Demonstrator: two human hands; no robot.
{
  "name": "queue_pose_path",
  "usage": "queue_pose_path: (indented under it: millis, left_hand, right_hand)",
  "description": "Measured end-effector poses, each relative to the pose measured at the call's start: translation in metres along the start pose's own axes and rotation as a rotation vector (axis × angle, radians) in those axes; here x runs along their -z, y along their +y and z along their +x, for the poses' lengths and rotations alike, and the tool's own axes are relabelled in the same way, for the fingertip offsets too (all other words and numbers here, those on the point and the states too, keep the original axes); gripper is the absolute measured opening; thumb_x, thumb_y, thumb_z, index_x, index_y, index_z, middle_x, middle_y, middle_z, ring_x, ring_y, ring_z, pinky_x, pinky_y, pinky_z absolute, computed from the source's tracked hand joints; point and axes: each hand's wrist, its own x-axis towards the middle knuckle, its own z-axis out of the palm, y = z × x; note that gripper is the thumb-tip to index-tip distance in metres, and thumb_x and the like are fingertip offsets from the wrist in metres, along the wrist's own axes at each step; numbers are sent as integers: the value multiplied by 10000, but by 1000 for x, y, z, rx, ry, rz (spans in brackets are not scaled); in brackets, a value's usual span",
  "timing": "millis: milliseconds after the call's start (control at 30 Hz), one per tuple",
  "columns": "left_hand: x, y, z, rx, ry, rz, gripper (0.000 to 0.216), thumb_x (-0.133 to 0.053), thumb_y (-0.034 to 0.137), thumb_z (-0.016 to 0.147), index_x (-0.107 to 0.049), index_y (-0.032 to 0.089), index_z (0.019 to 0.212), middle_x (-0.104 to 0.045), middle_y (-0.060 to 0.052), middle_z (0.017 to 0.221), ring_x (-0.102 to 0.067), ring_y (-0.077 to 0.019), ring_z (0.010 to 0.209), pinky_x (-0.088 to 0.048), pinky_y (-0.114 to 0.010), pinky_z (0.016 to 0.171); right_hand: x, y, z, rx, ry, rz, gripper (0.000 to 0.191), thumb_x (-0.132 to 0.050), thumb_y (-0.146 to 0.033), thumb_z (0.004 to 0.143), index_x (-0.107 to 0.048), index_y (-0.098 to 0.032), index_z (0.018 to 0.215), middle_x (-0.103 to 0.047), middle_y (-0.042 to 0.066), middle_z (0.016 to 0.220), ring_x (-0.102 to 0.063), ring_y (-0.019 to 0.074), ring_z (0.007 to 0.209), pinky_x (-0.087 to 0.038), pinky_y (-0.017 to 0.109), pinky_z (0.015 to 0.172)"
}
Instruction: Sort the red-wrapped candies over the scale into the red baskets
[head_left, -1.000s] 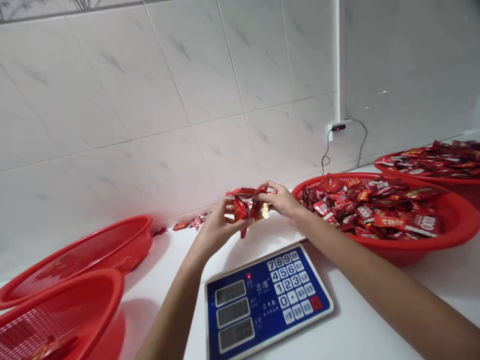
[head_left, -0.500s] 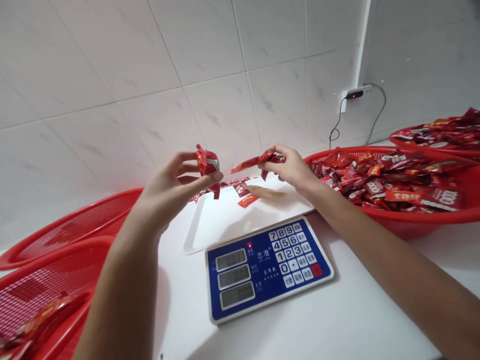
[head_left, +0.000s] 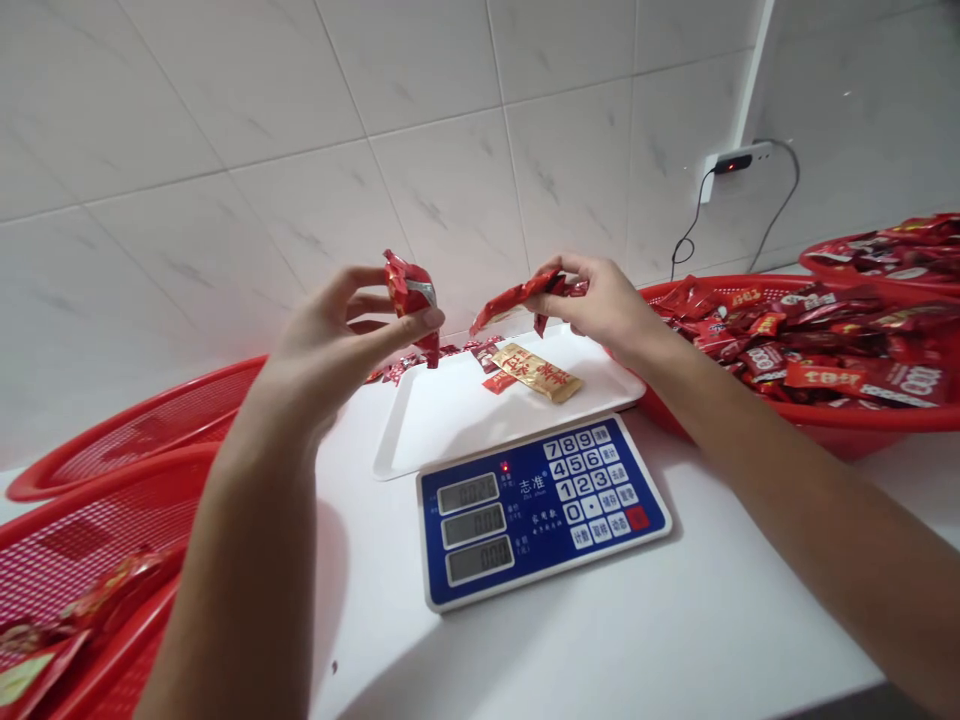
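My left hand (head_left: 319, 340) pinches a small bunch of red snack packets (head_left: 414, 300) between thumb and fingers, above the left part of the scale's white tray (head_left: 420, 425). Over the back right of that tray, my right hand (head_left: 604, 305) is closed on several red snack packets (head_left: 510, 300), one sticking out to the left. A gold packet (head_left: 541, 373) with red characters lies on the tray, overlapping a red packet (head_left: 498, 382) and a darker packet. The blue scale panel (head_left: 525, 555) has a keypad and three lit-up number windows.
On the right, a red basket (head_left: 825, 415) is heaped with red packets, with another basket (head_left: 817, 262) behind it. Two red baskets (head_left: 112, 425) stand on the left, the nearer holding some packets. More packets (head_left: 401, 368) lie behind the tray by the tiled wall.
The gold packet, blurred in motion before, now lies still on the tray. The top scale reading has changed. Both hands still hold their red packets; the camera view has shifted slightly.
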Motion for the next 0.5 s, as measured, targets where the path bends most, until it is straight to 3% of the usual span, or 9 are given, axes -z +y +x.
queue_pose_path:
  millis: [233,333,400,500]
  left_hand:
    - [-2,6,-5,28,-14,52,365,-778,291,729,-656,212,1063,-725,-42,977,-689,-183,864,-504,-271,692]
    - [-2,4,-4,11,-8,56,379,-791,305,715,-663,207,1059,-726,-42,966,-690,-175,827,-483,-250,639]
    - [-1,1,-2,-15,-5,55,395,-799,310,704,-668,202,1061,-726,-44,975,-691,-170,810,-479,-242,619]
    - [0,-1,-2,-27,2,48,388,-794,295,708,-671,192,1060,-727,-49,980,-694,-168,800,-496,-245,625]
  right_hand:
    - [-3,8,-3,-97,-144,-159,135,-672,-213,774,-642,-156,892,-646,17,766,-556,133,688,-420,268,631]
    - [1,8,-3,-87,-215,-401,428,-700,-141,735,-654,-161,1160,-679,54,907,-597,169,782,-444,297,711]
    - [6,6,-3,-81,-190,-564,596,-706,-94,720,-600,-171,1301,-678,66,953,-607,189,830,-447,319,761]
    - [15,-1,-2,-68,-83,-595,499,-677,-92,761,-638,-147,1256,-666,65,897,-607,191,800,-451,338,761]
